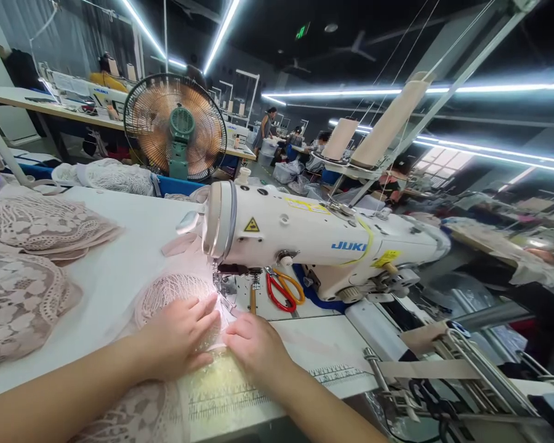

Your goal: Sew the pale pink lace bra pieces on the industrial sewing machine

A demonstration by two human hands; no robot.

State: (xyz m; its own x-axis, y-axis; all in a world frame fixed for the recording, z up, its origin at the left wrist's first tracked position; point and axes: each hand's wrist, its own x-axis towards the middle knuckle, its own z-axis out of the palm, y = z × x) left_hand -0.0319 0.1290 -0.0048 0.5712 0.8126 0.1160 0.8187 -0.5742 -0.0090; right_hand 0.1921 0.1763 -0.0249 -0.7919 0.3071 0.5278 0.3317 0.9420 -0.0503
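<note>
A pale pink lace garment piece (173, 289), cup-shaped like part of a bra, lies beneath the lit needle area of the white sewing machine (281, 224). My left hand (180, 335) rests on the lace with fingers stretched flat, their tips close to the presser foot (221, 286). Just right of it, my right hand (256, 344) is closed, thumb and fingers pinching the garment's edge at the front of the foot. Part of the piece is hidden under my hands. Red-and-orange-handled scissors (282, 290) lie under the machine arm.
More lace pieces (32, 301) are piled at the left of the white table (124, 215). A fan (175, 126) stands behind it. Ruler tape (231, 400) runs along the front edge. Thread cones (390, 120) rise behind the machine; several people work farther back.
</note>
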